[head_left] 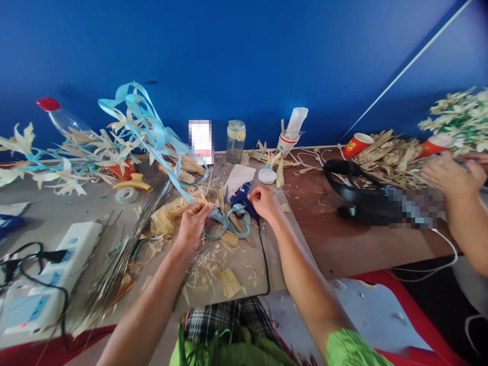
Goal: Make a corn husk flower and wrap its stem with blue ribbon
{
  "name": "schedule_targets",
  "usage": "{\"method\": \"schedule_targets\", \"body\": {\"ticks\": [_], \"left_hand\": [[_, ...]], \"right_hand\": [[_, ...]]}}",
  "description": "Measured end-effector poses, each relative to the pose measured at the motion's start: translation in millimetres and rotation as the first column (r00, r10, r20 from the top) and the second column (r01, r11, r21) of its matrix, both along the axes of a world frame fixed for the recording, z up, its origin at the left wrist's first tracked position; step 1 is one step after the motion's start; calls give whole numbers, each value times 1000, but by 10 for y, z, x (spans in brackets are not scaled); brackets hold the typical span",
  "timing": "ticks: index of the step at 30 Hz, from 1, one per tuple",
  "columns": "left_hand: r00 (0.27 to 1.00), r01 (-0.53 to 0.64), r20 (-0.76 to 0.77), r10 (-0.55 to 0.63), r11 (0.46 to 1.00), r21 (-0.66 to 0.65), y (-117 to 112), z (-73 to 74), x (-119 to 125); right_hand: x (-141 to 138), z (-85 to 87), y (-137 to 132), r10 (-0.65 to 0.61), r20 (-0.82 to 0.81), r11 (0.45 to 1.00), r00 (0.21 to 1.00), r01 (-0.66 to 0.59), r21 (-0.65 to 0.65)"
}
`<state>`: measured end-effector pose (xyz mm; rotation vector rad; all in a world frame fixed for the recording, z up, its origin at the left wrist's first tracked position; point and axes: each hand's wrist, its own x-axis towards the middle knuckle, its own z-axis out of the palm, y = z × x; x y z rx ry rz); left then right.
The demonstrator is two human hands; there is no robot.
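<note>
My left hand (194,221) is closed in a pinch, with pale corn husk (204,195) showing at its fingertips. A light-blue ribbon (173,175) runs down behind those fingers, and its loops (238,234) lie on the table to the right. Close by, my right hand (265,204) has its fingers curled together at the blue glue gun (243,197); whatever they pinch is too small to make out. The gun's black cord (266,259) trails to the table's front edge. White paper (238,180) lies behind the gun.
Thin wires (125,249) and a white power strip (72,264) lie at left, near husk flowers (64,173). A clear bottle (236,142) and a paper cup (286,145) stand at the back. Another person's hand (453,173) is at right, beyond a black headset-like object (354,188).
</note>
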<state>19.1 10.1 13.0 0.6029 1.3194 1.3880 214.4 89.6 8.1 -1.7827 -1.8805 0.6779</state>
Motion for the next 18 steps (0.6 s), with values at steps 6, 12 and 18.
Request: {"method": "schedule_targets", "body": {"ticks": [6,12,18], "left_hand": [[999,-7,-44,8,1000,3,19,-38,-15],[999,-1,-34,0,1000,-3,22,-50,-29],[999,6,-34,-6,1000,-3,13,-45,-29]], "right_hand": [[-47,66,-108,141,209,988,968,-125,-86],[-61,85,-120,180,217,980,959,-155,-128],[-22,22,3,180,86,972,980,-163,-171]]}}
